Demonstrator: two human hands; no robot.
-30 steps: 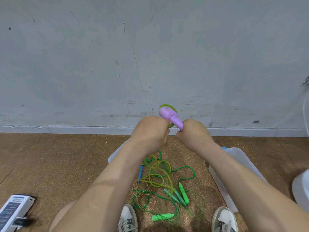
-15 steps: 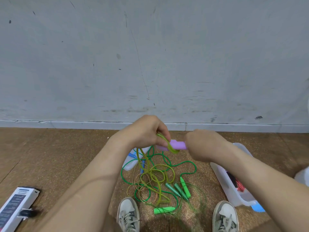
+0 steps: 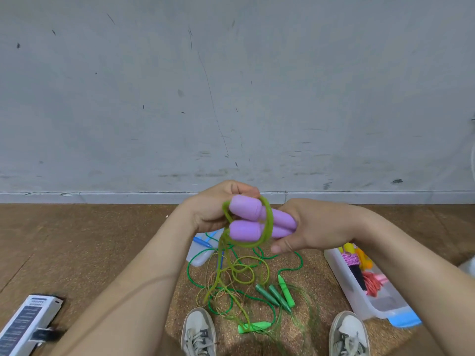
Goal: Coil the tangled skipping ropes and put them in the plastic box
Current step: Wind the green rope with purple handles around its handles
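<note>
Two purple handles [image 3: 257, 220] lie side by side in front of me, gripped at their right ends by my right hand [image 3: 316, 227]. A loop of yellow-green rope [image 3: 268, 227] passes around both handles. My left hand [image 3: 213, 209] holds that rope at the handles' left ends, and the rest of it hangs down to the floor. Below lies a tangle of green and thin brownish ropes [image 3: 239, 286] with green handles [image 3: 276, 294]. The clear plastic box [image 3: 359, 299] stands at the right with coiled pink and yellow ropes inside.
A clear lid [image 3: 199, 258] with a blue piece lies beyond the tangle. A white device [image 3: 28, 322] sits on the floor at the lower left. My two shoes [image 3: 198, 332] flank the tangle. A grey wall rises close ahead.
Both hands have dropped from chest height and come nearer. One purple handle showed before; now two lie together with the yellow-green rope looped around them.
</note>
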